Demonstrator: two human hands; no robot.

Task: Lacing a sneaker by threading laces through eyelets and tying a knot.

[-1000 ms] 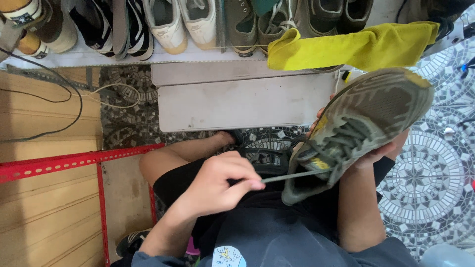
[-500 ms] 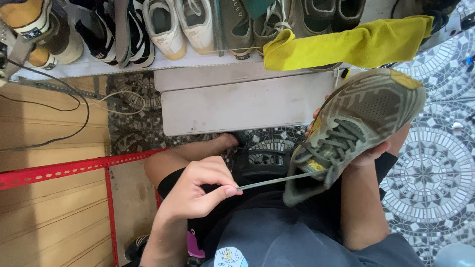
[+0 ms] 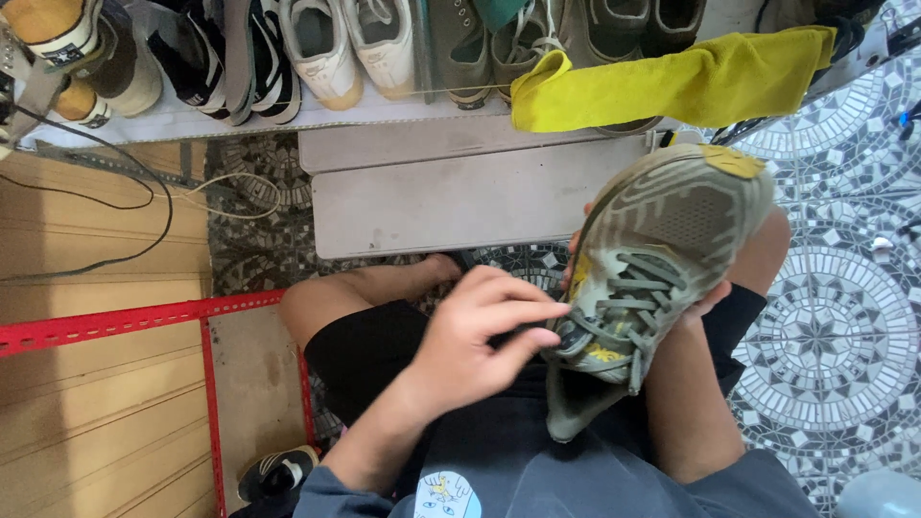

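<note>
Olive sneaker [image 3: 662, 259] sits clasped in right hand [image 3: 715, 297]; left hand [image 3: 480, 336] pinches its laces [image 3: 624, 307].

A single head-worn camera looks steeply down over the person's lap from close above. The left hand [image 3: 470, 350] and the olive shoe [image 3: 662, 259] fill the centre and the 3 o'clock side at near range. Toward 12 o'clock the view reaches a white shelf [image 3: 288, 115] lined with shoes; at 9 o'clock a red metal bar [image 3: 125, 324]; at 3 o'clock the mosaic floor [image 3: 844, 317]. No second view overlaps.
</note>
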